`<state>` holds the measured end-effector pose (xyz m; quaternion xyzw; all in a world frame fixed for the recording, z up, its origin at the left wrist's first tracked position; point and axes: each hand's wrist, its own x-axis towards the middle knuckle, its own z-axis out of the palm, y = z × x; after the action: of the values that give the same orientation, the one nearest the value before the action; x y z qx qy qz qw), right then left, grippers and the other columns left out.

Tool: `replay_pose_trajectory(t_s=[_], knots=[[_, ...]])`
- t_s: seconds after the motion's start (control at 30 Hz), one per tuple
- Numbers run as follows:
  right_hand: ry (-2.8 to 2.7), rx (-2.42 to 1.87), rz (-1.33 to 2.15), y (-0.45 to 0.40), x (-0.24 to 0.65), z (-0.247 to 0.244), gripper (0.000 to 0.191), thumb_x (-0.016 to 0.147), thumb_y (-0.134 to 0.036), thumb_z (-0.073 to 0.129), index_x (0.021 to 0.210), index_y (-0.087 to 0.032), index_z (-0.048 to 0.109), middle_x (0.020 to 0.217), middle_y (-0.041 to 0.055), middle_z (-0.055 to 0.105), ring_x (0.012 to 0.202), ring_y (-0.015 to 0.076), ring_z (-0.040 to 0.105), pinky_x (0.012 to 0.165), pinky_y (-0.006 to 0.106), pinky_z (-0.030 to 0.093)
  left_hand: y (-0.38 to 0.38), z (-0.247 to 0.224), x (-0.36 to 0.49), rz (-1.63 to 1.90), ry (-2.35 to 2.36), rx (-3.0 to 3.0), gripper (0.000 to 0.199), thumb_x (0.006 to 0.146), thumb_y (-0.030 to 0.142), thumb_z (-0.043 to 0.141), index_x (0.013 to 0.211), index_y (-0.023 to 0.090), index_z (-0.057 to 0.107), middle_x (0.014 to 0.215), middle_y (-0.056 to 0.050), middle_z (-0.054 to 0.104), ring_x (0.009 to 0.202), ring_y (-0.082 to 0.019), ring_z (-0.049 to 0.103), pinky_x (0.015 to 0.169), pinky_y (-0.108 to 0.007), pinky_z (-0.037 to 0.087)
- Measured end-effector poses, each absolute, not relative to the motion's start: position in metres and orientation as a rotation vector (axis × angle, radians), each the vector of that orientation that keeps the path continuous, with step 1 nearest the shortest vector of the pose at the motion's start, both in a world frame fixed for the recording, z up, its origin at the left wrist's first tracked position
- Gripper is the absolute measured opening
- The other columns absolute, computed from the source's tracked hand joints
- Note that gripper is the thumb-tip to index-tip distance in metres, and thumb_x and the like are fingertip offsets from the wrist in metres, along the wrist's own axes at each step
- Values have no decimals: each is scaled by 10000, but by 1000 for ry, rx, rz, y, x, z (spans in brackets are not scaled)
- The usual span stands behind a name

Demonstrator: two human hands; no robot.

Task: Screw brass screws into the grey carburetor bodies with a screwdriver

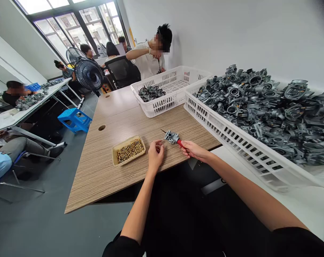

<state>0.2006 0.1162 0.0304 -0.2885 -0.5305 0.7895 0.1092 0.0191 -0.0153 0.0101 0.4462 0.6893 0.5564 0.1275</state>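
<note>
The right hand (192, 149) covers part of the red handle (180, 143). Whether the thin rod (163, 131) beyond the metal casting (172, 137) connects to this handle cannot be determined. Contact between the left hand (156, 153) and the casting is indistinct. Brass pieces (131, 150) are too small to identify. The right edge truncates the white basket (293, 176); the left edge, a seated person (16, 145).

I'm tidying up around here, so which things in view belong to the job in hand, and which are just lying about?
Likely the job:
red-handled tool, in the right hand
metal part by the left hand
tray of brass pieces
white crate heaped with metal parts

Probably unrelated:
blue stool
black fan
</note>
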Motion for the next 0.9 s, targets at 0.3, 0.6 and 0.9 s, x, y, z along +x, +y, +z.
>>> replay_pose_trajectory(t_s=[0.3,0.6,0.9], knots=[[-1513,-784,2167,113,222,80,527,799,-693,704,924,-202,560,659,-58,383,543,84,340,472,220,261,-13,0,16,1648,1995,1315,210,921,218,562,1119,190,628,948,-43,661,713,-125,584,711,-269,491],[-1311,-840,1695,100,323,178,402,823,-579,745,933,-213,621,711,-35,338,580,105,287,442,220,279,-16,0,16,1661,1913,1300,219,920,297,552,1092,186,628,910,-43,676,689,-145,599,695,-289,504],[-1019,-1398,754,91,502,189,316,965,-513,491,797,-246,471,694,-13,386,553,126,342,442,270,302,-19,2,15,1604,1853,1364,265,908,338,534,1099,180,627,919,-46,677,692,-160,609,713,-308,516]])
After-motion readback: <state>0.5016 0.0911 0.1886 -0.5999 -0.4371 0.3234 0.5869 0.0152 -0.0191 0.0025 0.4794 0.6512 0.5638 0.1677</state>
